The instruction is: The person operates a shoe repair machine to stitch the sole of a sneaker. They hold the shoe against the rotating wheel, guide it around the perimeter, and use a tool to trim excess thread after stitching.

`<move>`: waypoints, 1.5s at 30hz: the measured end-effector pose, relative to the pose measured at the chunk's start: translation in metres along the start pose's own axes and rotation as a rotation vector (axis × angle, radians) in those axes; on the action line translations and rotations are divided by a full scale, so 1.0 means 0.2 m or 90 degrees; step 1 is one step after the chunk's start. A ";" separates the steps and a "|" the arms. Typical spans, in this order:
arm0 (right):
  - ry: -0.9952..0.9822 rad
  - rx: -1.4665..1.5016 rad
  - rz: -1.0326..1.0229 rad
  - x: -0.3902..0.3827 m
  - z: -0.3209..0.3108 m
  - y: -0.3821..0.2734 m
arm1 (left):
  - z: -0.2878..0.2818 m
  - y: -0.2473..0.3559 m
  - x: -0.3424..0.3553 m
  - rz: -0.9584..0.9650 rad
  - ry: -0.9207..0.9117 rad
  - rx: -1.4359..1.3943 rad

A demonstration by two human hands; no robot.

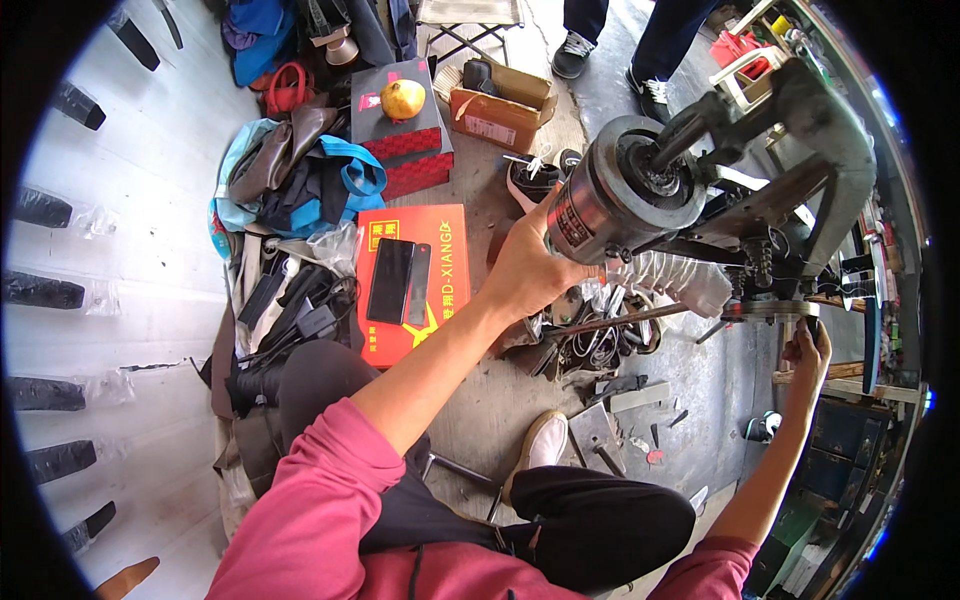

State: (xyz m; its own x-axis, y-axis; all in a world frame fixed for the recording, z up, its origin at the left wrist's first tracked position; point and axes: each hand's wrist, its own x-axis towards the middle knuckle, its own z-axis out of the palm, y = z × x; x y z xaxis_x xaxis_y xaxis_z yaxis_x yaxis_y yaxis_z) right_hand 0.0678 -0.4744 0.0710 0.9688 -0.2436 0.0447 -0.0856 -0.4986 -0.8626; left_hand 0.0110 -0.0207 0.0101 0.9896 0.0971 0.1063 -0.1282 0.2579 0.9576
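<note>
A dark metal shoe-repair sewing machine [640, 190], with a round drum-like head and cast frame, stands at my right front. My left hand [535, 265] is closed against the near left side of the drum; its fingertips are partly hidden behind the metal. At the machine's lower right, my right hand [808, 345] closes its fingers on the rim of a wheel [770, 310]. Clear plastic wrap [675, 280] hangs below the drum. No shoe shows under the machine's working end.
Left of my arm lies a red box [450, 275] with a black phone [391, 281] on it. Behind are a dark shoebox [430, 165] with a round yellow fruit [402, 99], an open carton [500, 115] and sneakers [532, 183]. Another person's legs [660, 40] stand farther off.
</note>
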 end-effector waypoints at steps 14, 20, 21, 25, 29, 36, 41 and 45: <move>-0.216 0.001 0.052 -0.26 0.34 -0.05 | 0.00 -0.03 0.00 -0.020 -0.027 -0.028; 0.036 -0.060 -0.055 -0.05 0.05 -0.05 | -0.03 -0.09 0.02 -0.081 -0.050 0.020; 0.062 -0.084 -0.093 -0.01 0.03 0.02 | -0.04 -0.09 0.02 -0.069 -0.066 0.025; 0.099 -0.126 -0.013 0.11 0.01 0.33 | -0.07 -0.08 -0.01 -0.078 -0.099 0.111; 0.050 -0.121 0.087 0.07 0.21 0.48 | -0.09 -0.09 -0.02 -0.136 -0.076 0.138; -0.232 -0.047 0.114 -0.22 0.49 0.20 | -0.15 -0.20 0.01 -0.043 -0.070 0.125; -0.211 -0.097 0.124 -0.25 0.50 0.06 | -0.13 -0.19 0.00 -0.029 -0.035 0.124; -0.201 -0.074 0.130 -0.26 0.50 0.09 | -0.09 -0.08 -0.02 -0.066 -0.070 0.172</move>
State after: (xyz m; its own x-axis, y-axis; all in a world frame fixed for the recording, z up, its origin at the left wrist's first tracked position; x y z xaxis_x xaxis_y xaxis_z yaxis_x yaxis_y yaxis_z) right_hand 0.0389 -0.3872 0.0017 0.9514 -0.0893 -0.2947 -0.2925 -0.5612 -0.7743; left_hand 0.0072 -0.0078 -0.0116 0.9995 -0.0249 0.0191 -0.0192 -0.0058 0.9998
